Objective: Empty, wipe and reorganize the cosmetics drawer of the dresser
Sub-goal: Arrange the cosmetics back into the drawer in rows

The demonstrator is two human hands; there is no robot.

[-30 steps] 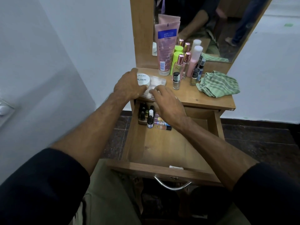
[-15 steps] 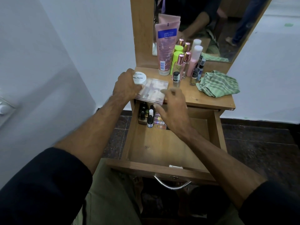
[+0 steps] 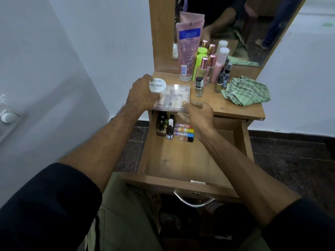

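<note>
We grip the jar in our left hand and pinch the palette with our right hand over the drawer.

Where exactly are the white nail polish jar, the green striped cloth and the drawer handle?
White nail polish jar (image 3: 158, 85), head view: on its lettered lid.
Green striped cloth (image 3: 246, 91), head view: on the middle of the crumpled heap.
Drawer handle (image 3: 193, 201), head view: on the curved metal bar.
</note>
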